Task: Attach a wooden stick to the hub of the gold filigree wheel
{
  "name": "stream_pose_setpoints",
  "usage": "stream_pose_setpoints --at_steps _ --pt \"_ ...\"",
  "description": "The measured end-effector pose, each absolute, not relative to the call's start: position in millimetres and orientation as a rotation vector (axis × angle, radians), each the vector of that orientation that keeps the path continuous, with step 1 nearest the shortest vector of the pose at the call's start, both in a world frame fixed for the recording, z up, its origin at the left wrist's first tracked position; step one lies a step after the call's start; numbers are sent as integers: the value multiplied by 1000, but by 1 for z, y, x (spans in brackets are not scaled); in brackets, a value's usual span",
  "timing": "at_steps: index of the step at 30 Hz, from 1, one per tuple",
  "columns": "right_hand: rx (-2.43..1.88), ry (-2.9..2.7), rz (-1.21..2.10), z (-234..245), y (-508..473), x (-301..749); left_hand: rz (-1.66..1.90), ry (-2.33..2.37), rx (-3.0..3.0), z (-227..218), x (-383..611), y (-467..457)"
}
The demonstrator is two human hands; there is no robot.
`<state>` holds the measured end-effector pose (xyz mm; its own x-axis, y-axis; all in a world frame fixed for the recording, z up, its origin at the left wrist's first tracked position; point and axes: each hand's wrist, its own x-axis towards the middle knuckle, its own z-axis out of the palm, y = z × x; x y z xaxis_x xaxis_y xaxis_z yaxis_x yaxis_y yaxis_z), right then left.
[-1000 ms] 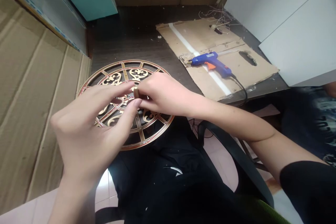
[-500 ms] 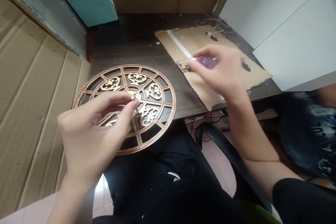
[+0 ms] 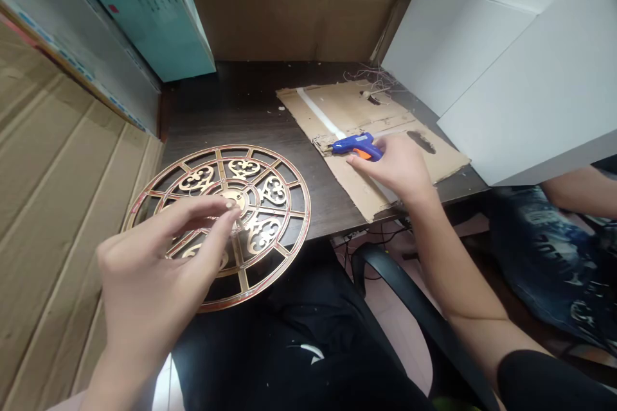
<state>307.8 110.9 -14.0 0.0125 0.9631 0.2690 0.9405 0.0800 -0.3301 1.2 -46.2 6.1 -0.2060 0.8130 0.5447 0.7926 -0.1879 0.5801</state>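
Gold openwork disc lies flat on the dark wooden desk, at lower left of the frame's centre, overhanging the desk's near edge. The left hand hovers over it, thumb and forefinger pinched together at the disc's central hub; anything between them is too small to tell. The right hand rests at centre right, its fingers curled around the blue hot glue gun with its orange trigger, on a torn cardboard sheet. A white strip runs across the cardboard. Another person's forearm shows at the right edge, above a printed denim leg.
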Motion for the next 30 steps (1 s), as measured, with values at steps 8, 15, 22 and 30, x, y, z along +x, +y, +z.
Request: stream_pose_setpoints --at_steps 8,15,22,30 --pt "-1637 -1754 81 -7 113 309 1411 2021 1887 8 6 -48" --pt "-1222 -1937 177 -11 70 258 1312 2064 1893 7 0 -50" --pt "-1066 -2080 160 -25 50 228 1412 1978 1941 4 -2 -48" --pt "-974 -2107 88 -31 52 227 1571 1890 1993 -3 -2 -43"
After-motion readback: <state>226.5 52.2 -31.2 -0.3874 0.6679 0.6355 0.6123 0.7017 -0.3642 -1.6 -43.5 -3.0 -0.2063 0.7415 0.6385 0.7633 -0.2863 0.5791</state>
